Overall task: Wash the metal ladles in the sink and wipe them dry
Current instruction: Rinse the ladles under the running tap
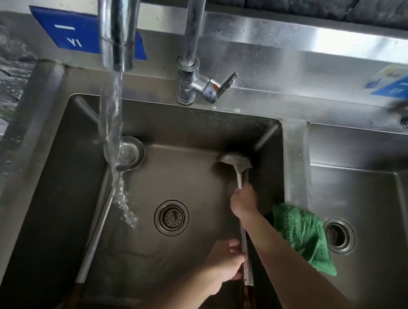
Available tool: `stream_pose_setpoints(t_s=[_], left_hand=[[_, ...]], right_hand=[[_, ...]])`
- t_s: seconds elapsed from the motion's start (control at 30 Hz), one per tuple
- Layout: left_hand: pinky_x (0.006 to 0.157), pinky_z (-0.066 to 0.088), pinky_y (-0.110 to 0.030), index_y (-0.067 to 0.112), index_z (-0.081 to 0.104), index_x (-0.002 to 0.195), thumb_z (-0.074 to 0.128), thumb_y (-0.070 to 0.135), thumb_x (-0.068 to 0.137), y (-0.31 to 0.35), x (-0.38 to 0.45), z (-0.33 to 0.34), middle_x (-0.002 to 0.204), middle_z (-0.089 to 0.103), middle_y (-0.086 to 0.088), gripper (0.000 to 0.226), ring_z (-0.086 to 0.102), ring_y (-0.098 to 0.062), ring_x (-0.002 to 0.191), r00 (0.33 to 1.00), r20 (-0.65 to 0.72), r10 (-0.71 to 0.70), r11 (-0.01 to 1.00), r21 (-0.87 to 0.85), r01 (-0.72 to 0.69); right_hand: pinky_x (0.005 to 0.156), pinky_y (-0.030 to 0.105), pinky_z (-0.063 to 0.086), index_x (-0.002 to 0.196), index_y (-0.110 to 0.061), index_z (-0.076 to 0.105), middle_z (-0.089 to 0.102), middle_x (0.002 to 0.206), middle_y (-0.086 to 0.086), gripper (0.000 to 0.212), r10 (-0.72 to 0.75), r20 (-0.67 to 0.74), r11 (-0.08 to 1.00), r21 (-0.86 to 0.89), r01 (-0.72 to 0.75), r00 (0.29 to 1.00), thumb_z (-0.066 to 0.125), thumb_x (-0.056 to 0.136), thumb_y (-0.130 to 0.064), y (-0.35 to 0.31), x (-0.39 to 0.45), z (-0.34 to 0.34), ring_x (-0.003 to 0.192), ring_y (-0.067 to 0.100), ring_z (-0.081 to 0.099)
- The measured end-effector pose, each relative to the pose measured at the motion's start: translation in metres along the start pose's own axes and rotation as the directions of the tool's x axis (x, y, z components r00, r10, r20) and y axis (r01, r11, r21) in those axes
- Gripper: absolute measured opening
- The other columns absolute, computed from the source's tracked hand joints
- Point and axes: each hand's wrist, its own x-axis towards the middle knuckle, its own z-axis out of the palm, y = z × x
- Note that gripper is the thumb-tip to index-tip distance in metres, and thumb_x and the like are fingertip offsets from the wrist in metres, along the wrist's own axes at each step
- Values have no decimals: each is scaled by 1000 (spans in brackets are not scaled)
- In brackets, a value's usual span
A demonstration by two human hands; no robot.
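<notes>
Across the whole width, a steel sink [38,144] unit with two basins side by side, the left basin wet, a round drain [171,218] in its floor. Above the left basin, a curved tap [118,12] running, water stream [111,123] falling onto the bowl of the left ladle [100,220]. Left ladle lying in the basin, bowl toward the back wall, long metal handle running toward the near edge, wooden end at the bottom. Right ladle [236,161] near the basin's right wall, bowl at the far corner, handle slanting toward the viewer. Draped over the divider between the basins, a green cloth [302,234]. Right hand [243,200] curled around the right ladle's shaft just below the bowl. Left hand [226,262] gripping the same shaft lower down, near the wooden part. On the backsplash, a blue label [67,31] behind the tap.
</notes>
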Motion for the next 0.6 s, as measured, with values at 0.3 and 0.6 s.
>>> stream_pose_setpoints(t_s=[0.3, 0.6], left_hand=[[83, 55, -30, 23, 54, 141, 54, 14, 100, -1, -1, 6, 82, 52, 13, 42, 51, -3, 71, 998, 1, -58, 998, 9, 58], [80, 54, -30, 43, 53, 101, 49, 23, 101, -13, -14, -38, 88, 55, 14, 20, 57, -12, 79, 994, -23, 107, 953, 288, -96]], right_hand=[[99, 40, 49, 147, 3, 34, 56, 136, 24, 57, -78, 25, 991, -105, 80, 997, 57, 95, 4, 11, -11, 6, 126, 39, 56], [116, 42, 36, 151, 2, 27, 26, 155, 27, 69, -349, -63, 889, -337, 310, 935, 59, 90, -6, 9, -40, 18, 137, 42, 40]])
